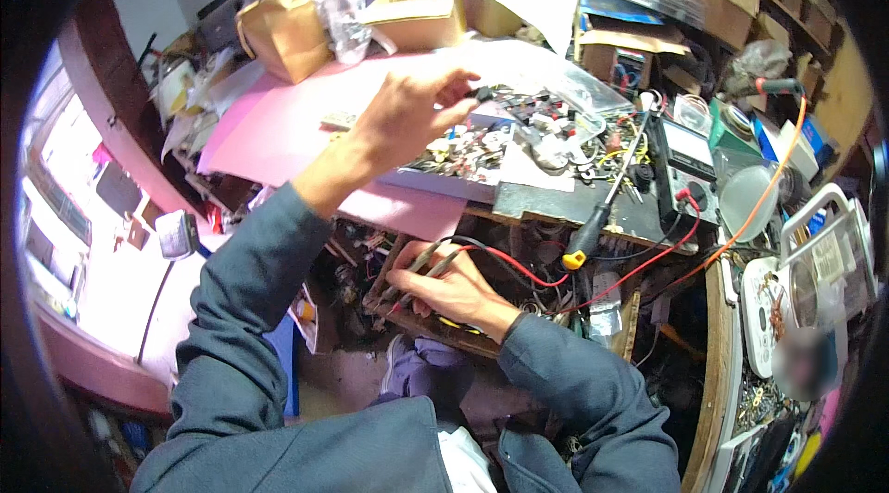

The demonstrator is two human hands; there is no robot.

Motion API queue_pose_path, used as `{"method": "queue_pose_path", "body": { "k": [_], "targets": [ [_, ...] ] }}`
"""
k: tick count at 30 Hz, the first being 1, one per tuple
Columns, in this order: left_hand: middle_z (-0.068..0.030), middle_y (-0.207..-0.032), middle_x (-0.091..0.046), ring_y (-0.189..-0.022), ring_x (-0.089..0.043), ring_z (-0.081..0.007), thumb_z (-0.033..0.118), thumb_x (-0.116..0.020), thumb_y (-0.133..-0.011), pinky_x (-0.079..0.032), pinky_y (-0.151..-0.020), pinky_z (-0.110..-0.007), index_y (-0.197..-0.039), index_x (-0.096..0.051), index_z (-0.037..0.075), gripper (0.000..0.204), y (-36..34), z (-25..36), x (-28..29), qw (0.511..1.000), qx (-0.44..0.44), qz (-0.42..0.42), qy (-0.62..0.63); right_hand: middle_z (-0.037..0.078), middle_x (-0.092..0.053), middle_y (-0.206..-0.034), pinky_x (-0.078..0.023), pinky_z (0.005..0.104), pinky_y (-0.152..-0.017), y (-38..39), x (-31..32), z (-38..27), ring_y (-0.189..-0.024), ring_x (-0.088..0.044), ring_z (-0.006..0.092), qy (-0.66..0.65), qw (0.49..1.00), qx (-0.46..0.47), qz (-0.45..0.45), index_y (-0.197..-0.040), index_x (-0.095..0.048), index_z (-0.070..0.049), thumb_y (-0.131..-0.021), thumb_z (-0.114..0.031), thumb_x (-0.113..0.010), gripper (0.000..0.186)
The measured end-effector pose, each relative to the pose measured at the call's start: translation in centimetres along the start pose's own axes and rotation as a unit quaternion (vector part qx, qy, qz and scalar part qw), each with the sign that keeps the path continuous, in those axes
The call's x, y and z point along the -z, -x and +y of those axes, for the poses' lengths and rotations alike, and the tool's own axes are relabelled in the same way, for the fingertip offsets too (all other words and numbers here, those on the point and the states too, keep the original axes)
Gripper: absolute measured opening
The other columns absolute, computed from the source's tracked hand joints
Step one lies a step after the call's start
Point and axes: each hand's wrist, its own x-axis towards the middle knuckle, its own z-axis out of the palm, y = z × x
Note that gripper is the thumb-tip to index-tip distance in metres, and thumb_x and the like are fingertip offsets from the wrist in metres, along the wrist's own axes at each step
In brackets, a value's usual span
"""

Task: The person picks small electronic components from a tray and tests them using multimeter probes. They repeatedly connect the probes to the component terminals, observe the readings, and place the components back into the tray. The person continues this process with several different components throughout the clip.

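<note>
My left hand [407,113] is raised over the work table, thumb and fingers curled around a small black part [482,93] at their tips. What kind of part it is, I cannot make out. Lower down, at an open drawer below the table edge, my right hand [451,287] is closed on a pair of test probes [435,263]. From the probes a red lead [532,276] and a black lead run to the right. A multimeter [687,155] stands at the table's right, with red plugs in its front. Beneath my left hand lies a heap of small electronic parts [458,146].
A screwdriver [585,241] with a black and yellow handle leans at the table's front edge. Cardboard boxes [417,19] stand at the back on a pink sheet [278,137]. A soldering iron [780,86] with an orange cord is at the right, above a white-lidded case [764,317].
</note>
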Motion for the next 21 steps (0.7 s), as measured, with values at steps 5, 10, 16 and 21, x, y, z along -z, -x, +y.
{"method": "queue_pose_path", "body": {
  "k": [5,10,16,21],
  "targets": [
    [-0.0132,-0.099,-0.073,-0.089,-0.071,-0.0170,0.007,-0.071,-0.088,-0.058,-0.079,-0.030,-0.116,-0.066,-0.002,0.029,13.2,1.2,3.6,0.968,0.197,0.051,0.145,0.006,-0.069,-0.073,-0.049,0.0236,-0.049,0.4,-0.5,-1.7,-0.057,-0.061,0.0091,-0.075,0.997,-0.024,-0.008,-0.090,-0.069,-0.001,-0.090,-0.017,-0.069,0.015],
    [-0.0076,-0.101,-0.071,-0.089,-0.067,-0.0115,0.002,-0.073,-0.086,-0.055,-0.078,-0.025,-0.111,-0.069,-0.001,0.026,22.9,3.6,4.0,0.935,0.300,0.114,0.150,0.016,-0.070,-0.082,-0.054,0.0274,-0.043,0.3,0.6,-1.4,-0.052,-0.065,0.0179,-0.256,0.967,0.011,0.021,-0.097,-0.063,0.003,-0.092,-0.016,-0.067,0.021],
    [-0.0099,-0.104,-0.071,-0.095,-0.067,-0.0154,-0.002,-0.072,-0.083,-0.053,-0.085,-0.027,-0.106,-0.071,0.000,0.023,26.0,5.4,2.0,0.948,0.265,0.109,0.138,0.013,-0.066,-0.080,-0.054,0.0270,-0.042,-0.3,0.6,0.1,-0.050,-0.062,0.0154,-0.292,0.954,0.018,0.059,-0.099,-0.061,0.001,-0.096,-0.015,-0.062,0.016],
    [-0.0125,-0.106,-0.071,-0.098,-0.069,-0.0223,-0.003,-0.072,-0.081,-0.053,-0.087,-0.030,-0.105,-0.071,0.001,0.025,25.9,5.5,1.0,0.963,0.204,0.106,0.141,0.011,-0.063,-0.074,-0.052,0.0247,-0.042,-0.3,0.0,-0.1,-0.050,-0.061,0.0146,-0.273,0.957,0.017,0.100,-0.097,-0.060,0.000,-0.097,-0.015,-0.062,0.015]
  ]
}}
